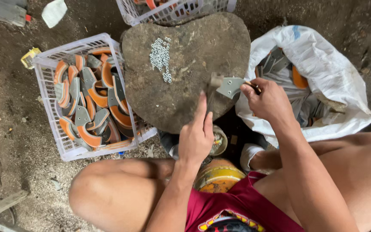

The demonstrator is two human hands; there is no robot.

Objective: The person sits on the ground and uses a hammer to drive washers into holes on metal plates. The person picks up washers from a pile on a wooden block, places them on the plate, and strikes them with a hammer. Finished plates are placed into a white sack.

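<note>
Person sits low over a heart-shaped stone block [185, 64] used as the counter. Right hand [269, 101], grip closed, pinches a flat grey metal piece [230, 86] with fingers and thumb, holding it flat on the stone's near-right edge. Left hand [196, 135], just left of and below that piece, has its grip wrapped around a thin dark tool handle [210, 101]; the tool's head is blurred, kind unclear.

Beyond the left grip: a scatter of small silver rings [160, 53] on the stone. Far left of it, a white plastic basket [48, 73] of grey-and-orange curved pieces. Right of the right grip, an open white sack [323, 64] with more pieces.

Risks, as judged: piece overhangs the edge, so a glancing blow could flip it; fingers sit close to the strike point
</note>
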